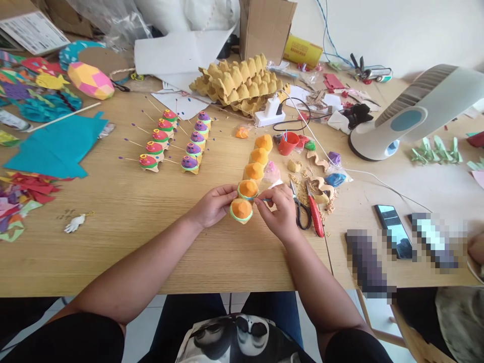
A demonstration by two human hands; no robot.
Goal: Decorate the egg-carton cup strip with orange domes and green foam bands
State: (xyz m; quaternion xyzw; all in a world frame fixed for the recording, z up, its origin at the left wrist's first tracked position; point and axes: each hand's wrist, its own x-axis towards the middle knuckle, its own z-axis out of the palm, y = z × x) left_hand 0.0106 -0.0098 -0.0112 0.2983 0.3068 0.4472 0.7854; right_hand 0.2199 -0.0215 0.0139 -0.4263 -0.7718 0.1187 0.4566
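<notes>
The tabletop (124, 252) spread across the scene, carrying everything else. At the far right stood a white fan (410, 113). A stack of yellow egg trays (238, 83) lay far from the hands, a little left of the middle, and a sheet of blue paper (56, 143) lay at the left.

The orange-topped strip (254, 171), a row of five carton cups, lay between the two hands, its near end closest to the person and its line running away and slightly right. Light green edged its two nearest cups. To its left, well apart, sat a red-and-green row (155, 147) and, nearer to it, a purple-topped row (193, 149).

The left hand (215, 205) came in from the left, its thumb and fingers pinching the strip's left edge around the second-nearest cup. The right hand (280, 212) was just right of the same cup, its fingers closed on a thin blue tool (266, 200), whose tip reached the cup's right side; whether those fingers also touched the strip could not be told.

Just right of the right hand lay black-handled scissors (303, 216) and a red-handled cutter (316, 214), with a red cup (288, 147) farther away.
</notes>
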